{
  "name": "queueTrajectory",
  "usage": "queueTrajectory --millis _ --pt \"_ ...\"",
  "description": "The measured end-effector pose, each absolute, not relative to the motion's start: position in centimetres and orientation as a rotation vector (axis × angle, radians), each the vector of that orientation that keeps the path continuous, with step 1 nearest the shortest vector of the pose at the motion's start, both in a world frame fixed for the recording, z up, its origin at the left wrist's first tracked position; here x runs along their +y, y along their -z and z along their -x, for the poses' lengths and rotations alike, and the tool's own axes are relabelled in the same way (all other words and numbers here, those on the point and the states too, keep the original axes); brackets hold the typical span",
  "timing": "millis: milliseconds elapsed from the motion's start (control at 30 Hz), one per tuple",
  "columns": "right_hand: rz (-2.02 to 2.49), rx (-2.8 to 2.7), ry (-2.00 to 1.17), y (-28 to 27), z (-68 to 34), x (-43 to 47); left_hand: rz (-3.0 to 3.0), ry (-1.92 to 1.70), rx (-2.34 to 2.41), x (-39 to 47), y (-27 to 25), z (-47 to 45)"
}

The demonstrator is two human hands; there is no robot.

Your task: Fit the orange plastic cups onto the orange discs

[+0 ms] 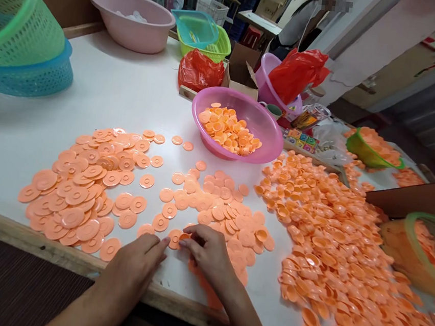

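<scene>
My left hand (pixel 131 263) rests at the near table edge, fingers curled together, its thumb tip beside an orange plastic saucer-like disc (pixel 173 239). Whether it grips anything is hidden. Thumb and fingers of my right hand (pixel 208 254) pinch a small orange plastic cup (pixel 184 237) at that disc's right side. Flat discs with a raised central ring form a heap (pixel 80 191) to the left. Another spread of discs (pixel 231 215) lies beyond and partly under my right forearm. Loose discs (pixel 160 222) lie between these groups.
A large heap of small orange cup-like pieces (pixel 332 251) covers the right side. More fill part of a pink bowl (pixel 264 116) ahead. Green and blue baskets (pixel 30 70) stand left, a pale pink basin (pixel 138 27) behind. A person (pixel 295 29) is in the background.
</scene>
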State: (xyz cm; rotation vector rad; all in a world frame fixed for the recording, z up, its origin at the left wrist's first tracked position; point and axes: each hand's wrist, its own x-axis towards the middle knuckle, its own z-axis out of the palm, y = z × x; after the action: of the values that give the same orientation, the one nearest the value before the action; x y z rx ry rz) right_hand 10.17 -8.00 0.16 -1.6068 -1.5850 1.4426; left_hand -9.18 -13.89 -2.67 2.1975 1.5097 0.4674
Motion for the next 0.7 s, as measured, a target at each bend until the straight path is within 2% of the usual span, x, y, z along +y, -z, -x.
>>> queueTrajectory --millis 100,300,500,700 --pt "1.625 -1.609 -1.493 0.0 -10.2 -8.0 -1.894 -0.447 1.599 -13.3 2.2 7.4" --pt "1.706 -1.654 -1.295 0.5 -9.2 -8.4 -1.709 -0.601 1.524 -12.1 3.4 6.5" --pt "1.751 -1.797 -1.188 0.5 -8.7 -8.6 -1.334 -0.588 1.41 -10.9 1.3 6.9" --pt "1.763 -1.901 -1.104 0.6 -8.4 -8.9 -1.273 -0.656 1.53 -10.2 1.8 5.8"
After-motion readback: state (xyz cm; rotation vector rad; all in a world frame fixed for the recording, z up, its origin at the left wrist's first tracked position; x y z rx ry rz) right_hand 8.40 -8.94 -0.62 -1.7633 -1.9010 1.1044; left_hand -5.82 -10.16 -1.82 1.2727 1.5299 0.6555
